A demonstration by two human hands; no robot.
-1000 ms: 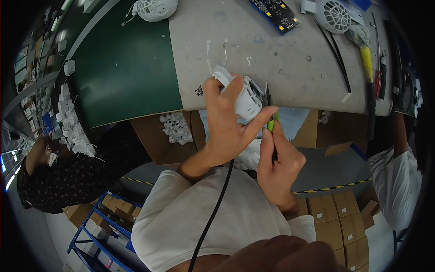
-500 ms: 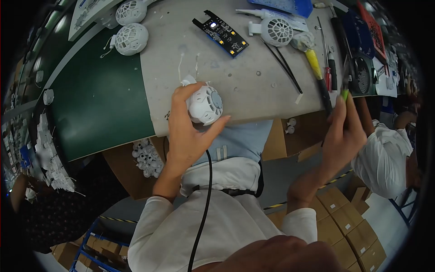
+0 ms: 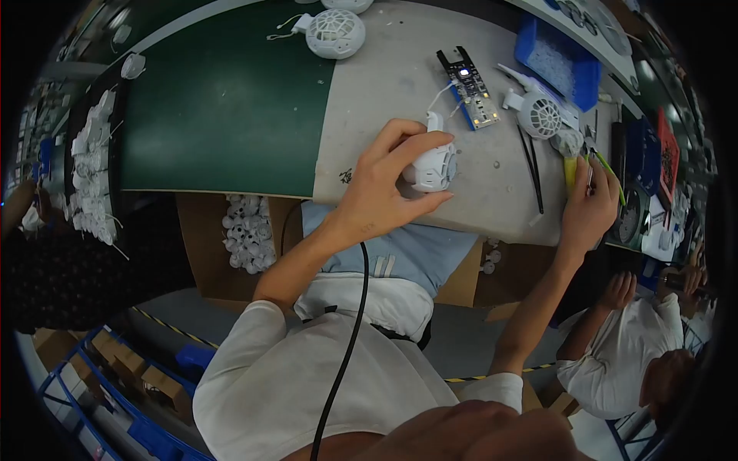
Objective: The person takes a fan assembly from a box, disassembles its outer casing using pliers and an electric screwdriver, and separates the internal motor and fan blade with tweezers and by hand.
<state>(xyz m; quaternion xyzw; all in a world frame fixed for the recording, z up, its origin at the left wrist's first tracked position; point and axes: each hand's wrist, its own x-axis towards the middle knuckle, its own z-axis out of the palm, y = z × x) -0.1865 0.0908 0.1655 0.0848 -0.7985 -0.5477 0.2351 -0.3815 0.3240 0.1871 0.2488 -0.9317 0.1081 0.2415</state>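
Note:
My left hand [image 3: 384,178] grips a round white vented housing [image 3: 433,169] above the table's front edge, thumb below and fingers above. Thin white wires rise from the housing toward a black circuit board [image 3: 470,88] with lit yellow and white spots. My right hand [image 3: 590,211] is at the tools on the right, its fingers pressed together around something I cannot make out. Beside those fingers lie green-handled cutters [image 3: 606,174] and a yellow-handled tool [image 3: 570,170]. Black tweezers [image 3: 531,170] lie to their left.
Another vented housing [image 3: 540,115] lies by a blue bin [image 3: 557,61]. One more [image 3: 335,34] sits at the back of the green mat [image 3: 223,100]. Below the table, a cardboard box [image 3: 204,250] holds small white parts. A co-worker [image 3: 623,353] is at the right.
My right hand has left the housing with the green-handled cutters and moved right to the tools; the cutters now lie beside its fingers. My left hand still holds the housing. The view has shifted.

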